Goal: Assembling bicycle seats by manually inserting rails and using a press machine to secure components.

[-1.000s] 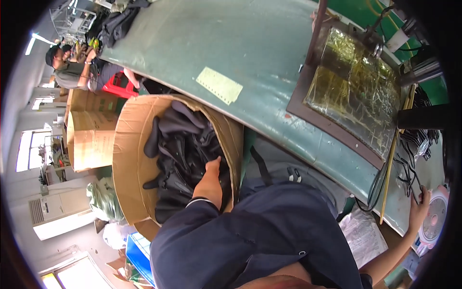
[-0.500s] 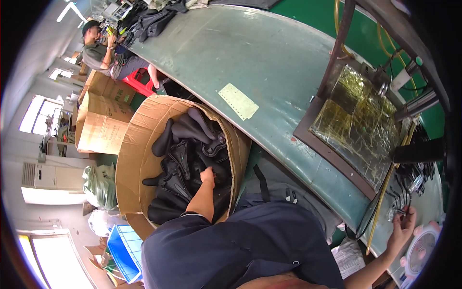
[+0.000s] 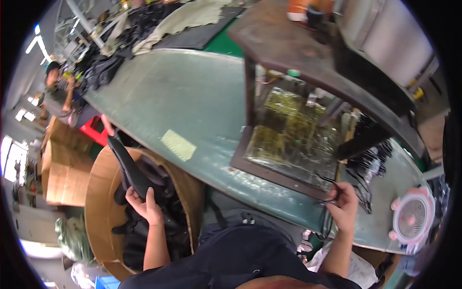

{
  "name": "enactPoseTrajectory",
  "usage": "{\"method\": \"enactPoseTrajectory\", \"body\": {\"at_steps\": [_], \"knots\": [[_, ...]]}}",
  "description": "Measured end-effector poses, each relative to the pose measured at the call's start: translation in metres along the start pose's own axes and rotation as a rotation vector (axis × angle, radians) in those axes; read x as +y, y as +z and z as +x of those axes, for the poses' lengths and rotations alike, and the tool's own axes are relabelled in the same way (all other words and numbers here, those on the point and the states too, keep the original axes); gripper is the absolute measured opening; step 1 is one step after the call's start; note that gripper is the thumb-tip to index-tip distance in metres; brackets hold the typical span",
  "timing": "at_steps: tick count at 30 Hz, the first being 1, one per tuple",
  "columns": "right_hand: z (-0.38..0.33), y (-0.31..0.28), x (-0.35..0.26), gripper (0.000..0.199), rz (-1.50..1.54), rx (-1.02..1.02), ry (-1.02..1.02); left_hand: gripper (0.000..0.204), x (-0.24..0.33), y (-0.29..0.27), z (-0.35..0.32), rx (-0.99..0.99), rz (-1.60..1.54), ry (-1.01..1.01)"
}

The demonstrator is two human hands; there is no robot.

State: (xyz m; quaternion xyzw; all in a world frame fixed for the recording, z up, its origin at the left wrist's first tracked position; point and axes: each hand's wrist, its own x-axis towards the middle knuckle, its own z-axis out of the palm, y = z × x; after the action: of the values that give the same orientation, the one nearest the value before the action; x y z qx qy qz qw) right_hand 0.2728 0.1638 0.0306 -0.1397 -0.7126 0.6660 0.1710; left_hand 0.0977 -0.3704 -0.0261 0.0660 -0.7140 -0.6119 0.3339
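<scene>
Lifting out of the round cardboard drum (image 3: 103,192) on the left, the left hand (image 3: 144,207) is clamped on a long black moulded piece (image 3: 126,166), fingers wrapped round its lower end while the tip points up past the drum's rim. Best to keep that hold low and firm so the piece clears the rim cleanly. Across the green worktable (image 3: 183,96), the right hand (image 3: 344,207) pinches thin black wires (image 3: 329,190) at the dark frame's (image 3: 269,173) edge, fingers together. A pink fan (image 3: 413,220) sits far right.
</scene>
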Motion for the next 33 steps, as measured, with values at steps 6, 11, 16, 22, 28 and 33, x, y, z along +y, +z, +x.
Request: {"method": "enactPoseTrajectory", "body": {"at_steps": [6,11,16,22,28,33], "knots": [[0.016,0.039,-0.019,0.065,0.007,-0.002,-0.064,0.040,0.076,0.128,-0.031,-0.882,0.297,0.873],[0.000,0.041,-0.020,0.061,-0.215,0.058,-0.101,0.046,0.086,0.191,-0.104,-1.177,0.033,0.992],[-0.014,0.051,0.000,0.029,-0.411,0.180,-0.127,0.056,0.077,0.226,-0.077,-0.860,-0.050,0.991],[0.016,0.085,0.000,0.017,-0.499,0.039,-0.363,0.034,0.048,0.256,-0.077,-1.066,-0.132,0.394],[0.024,0.096,0.010,0.017,-0.478,0.020,-0.401,0.022,0.040,0.261,-0.096,-0.879,-0.423,0.084],[0.030,0.097,0.007,0.017,-0.513,-0.050,-0.415,0.031,0.051,0.255,-0.098,-0.865,-0.316,0.112]]}}
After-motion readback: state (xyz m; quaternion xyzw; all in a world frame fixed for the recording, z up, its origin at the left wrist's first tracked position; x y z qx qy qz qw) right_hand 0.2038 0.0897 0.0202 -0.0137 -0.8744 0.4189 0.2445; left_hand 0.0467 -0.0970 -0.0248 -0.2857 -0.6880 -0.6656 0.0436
